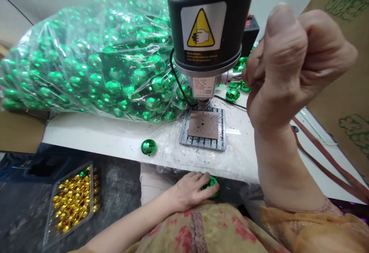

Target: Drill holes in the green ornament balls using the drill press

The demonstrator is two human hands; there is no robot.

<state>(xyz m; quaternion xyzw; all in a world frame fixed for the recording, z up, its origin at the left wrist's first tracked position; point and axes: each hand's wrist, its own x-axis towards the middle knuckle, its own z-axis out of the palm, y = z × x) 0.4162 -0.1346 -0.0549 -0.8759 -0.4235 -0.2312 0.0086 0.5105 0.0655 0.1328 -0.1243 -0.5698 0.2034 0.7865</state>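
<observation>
My right hand (288, 68) is raised at the right, its fingers closed around the handle (236, 76) of a small black drill press (211, 22); most of the handle is hidden inside the fist. Below the bit, a brown board (210, 126) with a dark hole lies on the slotted metal base (184, 141), scattered with dark shavings. Low at my lap, just off the table's front edge, my left hand (188, 191) has its fingers curled over a shiny green faceted ball (213, 189). Another green ball (148, 146) rests on the table, left of the base.
A large clear bag (95, 65) full of green balls fills the table's left side. More green balls (233, 94) lie behind the drill press. Cardboard (325, 76) stands at the right, near a brown strap (323, 145). Gold balls fill a clear tub (91, 199) on the floor.
</observation>
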